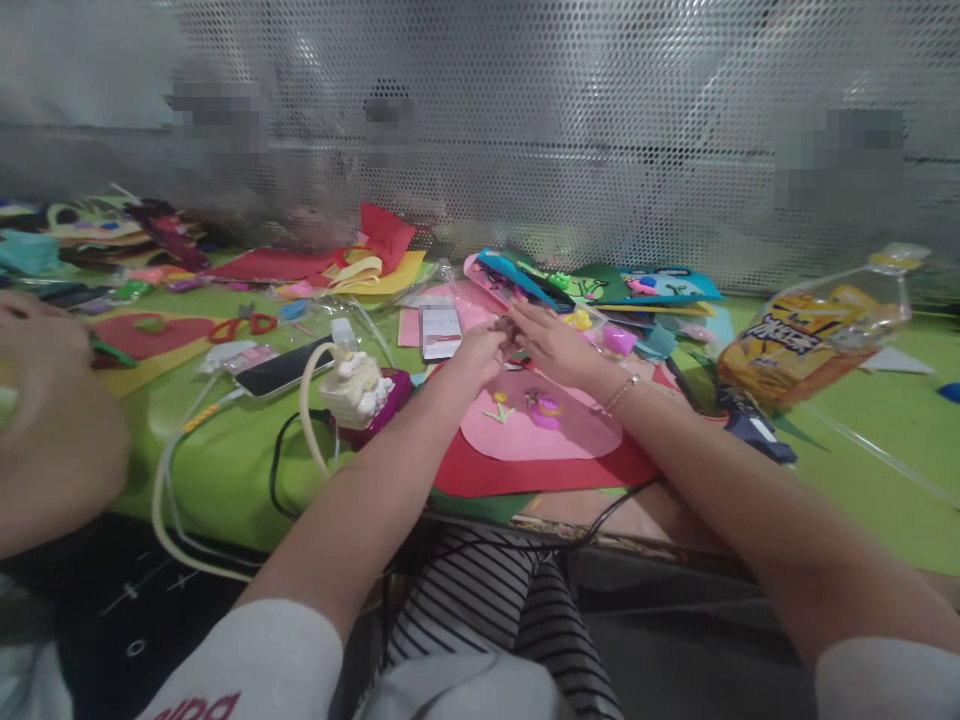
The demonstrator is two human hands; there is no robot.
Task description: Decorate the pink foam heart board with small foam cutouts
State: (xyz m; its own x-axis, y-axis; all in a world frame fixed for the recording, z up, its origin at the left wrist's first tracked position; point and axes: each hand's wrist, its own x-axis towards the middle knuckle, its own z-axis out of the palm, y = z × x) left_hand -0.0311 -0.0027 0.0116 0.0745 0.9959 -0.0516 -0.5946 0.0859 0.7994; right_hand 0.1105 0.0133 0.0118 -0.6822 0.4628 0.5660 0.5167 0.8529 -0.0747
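My left hand (pixel 484 352) and my right hand (pixel 556 346) meet over the top of a pink paper shape (pixel 502 440), which lies on a larger red paper (pixel 472 480). The left fingers are curled together at the right hand; anything between them is too small or hidden to make out. On the right hand the fingers stretch out flat, side by side. Below the hands, the pink paper bears a small yellow flower (pixel 499 408) with green leaves and a purple clay figure (pixel 545 408) with some yellow on it.
On the green table, a phone (pixel 281 368), a charger block with cables (pixel 356 390) and red-handled scissors (pixel 241 325) lie leftward. A drink bottle (pixel 810 335) tilts at right beside a dark tool (pixel 754 430). Decorated papers (pixel 600 285) lie behind; another person's arm (pixel 60 430) is at left.
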